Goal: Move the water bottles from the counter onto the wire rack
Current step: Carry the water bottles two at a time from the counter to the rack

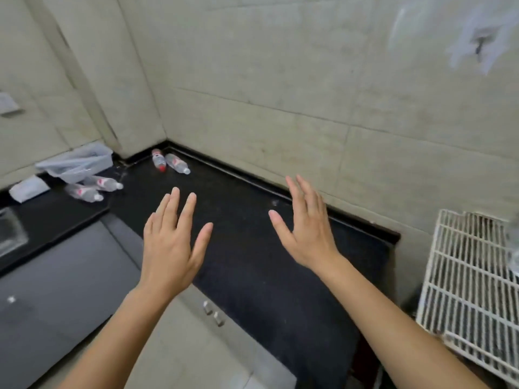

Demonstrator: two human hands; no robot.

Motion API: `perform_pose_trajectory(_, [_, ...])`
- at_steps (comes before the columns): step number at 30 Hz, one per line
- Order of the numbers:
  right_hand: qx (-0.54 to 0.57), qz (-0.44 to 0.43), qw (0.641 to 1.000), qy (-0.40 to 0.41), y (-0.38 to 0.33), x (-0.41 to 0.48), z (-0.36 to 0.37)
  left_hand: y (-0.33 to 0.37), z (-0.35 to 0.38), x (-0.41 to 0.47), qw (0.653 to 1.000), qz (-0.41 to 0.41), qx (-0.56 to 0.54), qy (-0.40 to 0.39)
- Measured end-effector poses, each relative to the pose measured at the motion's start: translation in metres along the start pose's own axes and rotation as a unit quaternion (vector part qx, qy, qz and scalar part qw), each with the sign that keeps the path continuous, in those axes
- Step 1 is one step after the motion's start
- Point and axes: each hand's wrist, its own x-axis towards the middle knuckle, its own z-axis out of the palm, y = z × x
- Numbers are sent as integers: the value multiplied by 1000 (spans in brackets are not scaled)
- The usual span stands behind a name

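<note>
1. Broadly, a pale tiled wall [280,80] fills the view from nine o'clock round to three o'clock.
2. The black counter [252,262] is L-shaped. It runs from its inner corner at eleven o'clock down toward five o'clock, with a shorter arm going off to nine o'clock.
3. The white wire rack [463,276] stands at four o'clock, just beyond the counter's right end. Something clear and blurred sits at its far right edge; I cannot tell what it is.
4. The left hand [171,242] hovers over the counter's front edge near the centre. It is flat, with the fingers straight and slightly spread, and holds nothing.
5. The right hand [306,228] hovers at two o'clock from the left one, apart from it. It is likewise flat with straight fingers and holds nothing.
6. A clear plastic tub [75,164] sits at ten o'clock against the wall, with a white packet [28,188] at its eight o'clock.
7. Four water bottles lie on their sides on the counter, well apart from the rack. The red-capped bottle [159,160] and the corner bottle [177,163] lie side by side in the corner at eleven o'clock. The upper left bottle [105,183] and the lower left bottle [84,193] lie just below the tub.
8. Two small metal knobs [213,313] show on the cupboard front at six o'clock.
</note>
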Motion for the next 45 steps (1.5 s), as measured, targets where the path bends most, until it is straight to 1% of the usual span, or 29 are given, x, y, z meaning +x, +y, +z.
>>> perform_pose_trajectory(3, [28, -41, 998, -23, -70, 35, 75, -87, -17, -10, 999, -23, 21, -19])
perform_pose_trajectory(6, [51, -65, 995, -54, -125, 56, 131, -157, -28, -18, 997, -56, 32, -33])
perform_pose_trajectory(9, [63, -99, 990, -80, -158, 73, 177, -209, -28, -18, 995, -77, 44, -47])
perform_pose_trajectory(11, [65, -105, 988, -93, -171, 86, 207, -238, -22, -11, 993, -90, 49, -56])
perform_pose_trajectory(15, [69, -103, 985, -123, -188, 112, 265, -285, -1, 9, 990, -121, 37, -63])
perform_pose_trajectory(20, [77, -108, 978, -160, -202, 157, 355, -355, 38, 47, 988, -116, 45, -90])
perform_pose_trajectory(25, [94, -110, 973, -181, -213, 232, 456, -444, 80, 114, 985, -114, 75, -103])
perform_pose_trajectory(29, [109, -101, 966, -212, -233, 310, 534, -519, 102, 177, 976, -136, 100, -139])
perform_pose_trajectory(33, [107, -99, 963, -226, -256, 369, 599, -587, 113, 218, 967, -159, 115, -162])
perform_pose_trajectory(38, [70, -103, 946, -299, -275, 408, 671, -667, 143, 249, 961, -175, 112, -180])
perform_pose_trajectory(40, [55, -83, 941, -323, -277, 419, 698, -700, 164, 261, 958, -175, 99, -204])
perform_pose_trajectory(42, [35, -45, 932, -357, -275, 429, 725, -732, 190, 275, 954, -162, 92, -235])
perform_pose_trajectory(45, [11, 18, 917, -398, -270, 440, 765, -779, 234, 294, 940, -140, 69, -305])
